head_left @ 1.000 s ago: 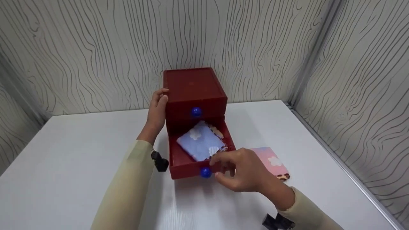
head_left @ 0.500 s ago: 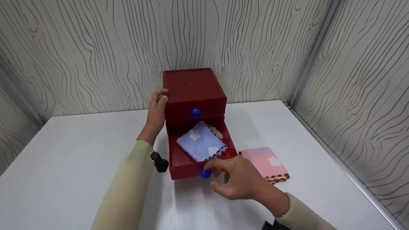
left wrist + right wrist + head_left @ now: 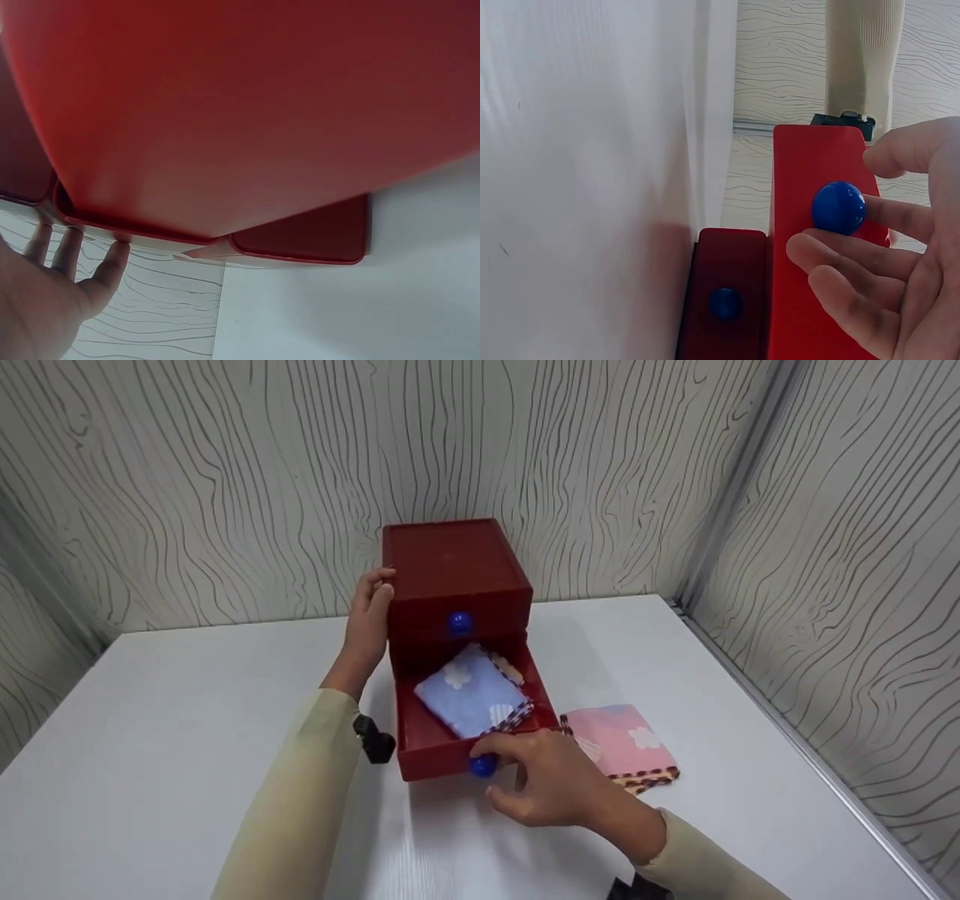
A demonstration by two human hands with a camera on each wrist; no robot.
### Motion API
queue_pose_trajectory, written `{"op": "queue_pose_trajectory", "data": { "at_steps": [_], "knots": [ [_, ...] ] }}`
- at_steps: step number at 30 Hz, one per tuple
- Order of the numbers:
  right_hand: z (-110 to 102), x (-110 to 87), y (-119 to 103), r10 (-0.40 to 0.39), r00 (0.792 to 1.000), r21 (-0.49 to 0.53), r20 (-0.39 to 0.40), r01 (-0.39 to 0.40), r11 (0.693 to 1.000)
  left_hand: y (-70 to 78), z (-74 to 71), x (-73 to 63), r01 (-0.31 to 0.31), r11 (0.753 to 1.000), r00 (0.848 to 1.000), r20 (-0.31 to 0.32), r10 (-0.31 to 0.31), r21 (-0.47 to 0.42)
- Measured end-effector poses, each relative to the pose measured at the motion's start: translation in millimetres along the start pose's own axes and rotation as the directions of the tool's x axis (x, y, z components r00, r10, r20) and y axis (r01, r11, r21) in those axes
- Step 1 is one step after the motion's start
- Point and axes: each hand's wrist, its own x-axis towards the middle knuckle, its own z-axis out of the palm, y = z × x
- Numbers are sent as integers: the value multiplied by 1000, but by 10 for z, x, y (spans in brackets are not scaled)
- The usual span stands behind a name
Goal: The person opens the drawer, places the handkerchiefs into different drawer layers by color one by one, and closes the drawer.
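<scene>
A dark red drawer cabinet (image 3: pixel 450 559) stands near the back of the white table. One drawer (image 3: pixel 435 761) under its top one is pulled out, holding a folded light-blue cloth (image 3: pixel 469 690) with a white flower and braided brown edging. My left hand (image 3: pixel 367 626) rests against the cabinet's left side, its spread fingertips (image 3: pixel 112 259) at an edge in the left wrist view. At the pulled-out drawer's blue knob (image 3: pixel 838 208), my right hand (image 3: pixel 547 780) has its fingers loosely bent, the index at the drawer's front rim. Its thumb is apart from the knob.
A folded pink cloth (image 3: pixel 622 739) with a white flower lies on the table right of the drawer. The top drawer's blue knob (image 3: pixel 460 622) sticks out above; a lower drawer's knob (image 3: pixel 725 303) shows in the right wrist view. Patterned walls (image 3: pixel 600 472) stand behind and right.
My right hand has moved left and slightly down toward the drawer's knob, uncovering more of the pink cloth. My left hand stays at the cabinet's side, and the drawer stays pulled out.
</scene>
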Motion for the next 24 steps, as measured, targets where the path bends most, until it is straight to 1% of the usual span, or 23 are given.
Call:
{"op": "queue_pose_trajectory", "data": {
  "at_steps": [5,13,17,21,24],
  "knots": [
    [30,33,-14,-3,999,-9,-39,2,1000,2,-19,7,7,1000,1000,-16,-7,-9],
    [66,59,24,-20,994,-28,-104,17,999,-2,-9,17,17,1000,1000,-18,-17,-9],
    [83,65,60,-58,988,-46,-146,52,998,2,-6,8,22,1000,1000,-6,-22,20],
    [94,72,87,-102,977,-80,-185,88,993,45,-4,-12,33,998,999,12,-34,45],
    [89,78,96,-104,976,-79,-191,90,993,75,-1,-16,36,999,999,23,-37,30]
  ]
}}
